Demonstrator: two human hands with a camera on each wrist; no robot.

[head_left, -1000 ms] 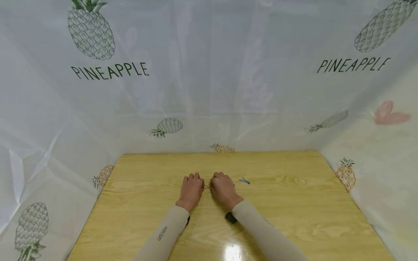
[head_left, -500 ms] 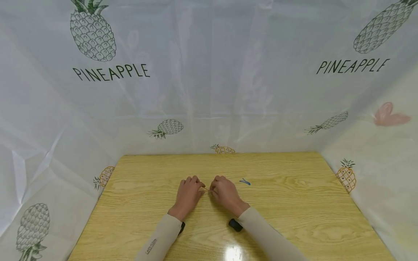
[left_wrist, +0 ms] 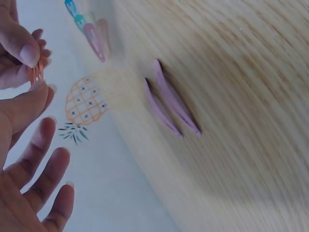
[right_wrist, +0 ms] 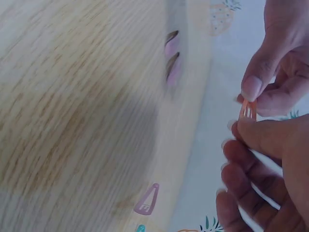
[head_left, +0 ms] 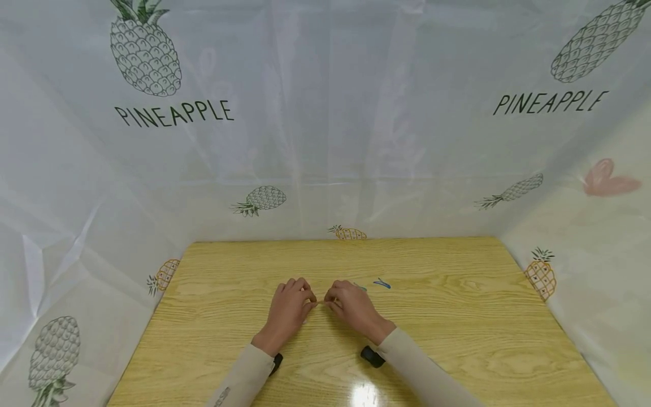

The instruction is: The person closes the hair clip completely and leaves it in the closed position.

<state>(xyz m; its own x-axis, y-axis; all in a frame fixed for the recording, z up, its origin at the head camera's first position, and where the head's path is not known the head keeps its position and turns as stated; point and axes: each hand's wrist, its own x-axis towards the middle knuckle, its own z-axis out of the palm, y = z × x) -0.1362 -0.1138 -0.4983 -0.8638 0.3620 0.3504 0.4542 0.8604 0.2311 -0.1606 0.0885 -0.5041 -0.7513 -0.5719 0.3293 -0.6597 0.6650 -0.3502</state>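
Observation:
Both hands pinch a small orange snap hair clip (right_wrist: 248, 110) between them, one at each end. My left hand (head_left: 287, 310) grips one end with thumb and fingertip, its other fingers loosely bent in the left wrist view. From the other side my right hand (head_left: 352, 308) holds the opposite end between thumb and index finger, its remaining fingers (right_wrist: 241, 179) spread below. The hands are close together over the table, and the fingertips hide both ends of the clip.
A pair of curved purple hair-clip pieces (left_wrist: 171, 99) lies near the left hand. Beyond the right hand are a pink-purple snap clip (right_wrist: 147, 199), a teal clip (head_left: 360, 287) and a blue clip (head_left: 381, 283). A pineapple-print sheet (head_left: 325, 141) surrounds the wooden table (head_left: 458, 316).
Both hands have moved toward the wearer, still holding the orange clip, and the left wrist has swung left. The teal clip now shows beyond the right hand.

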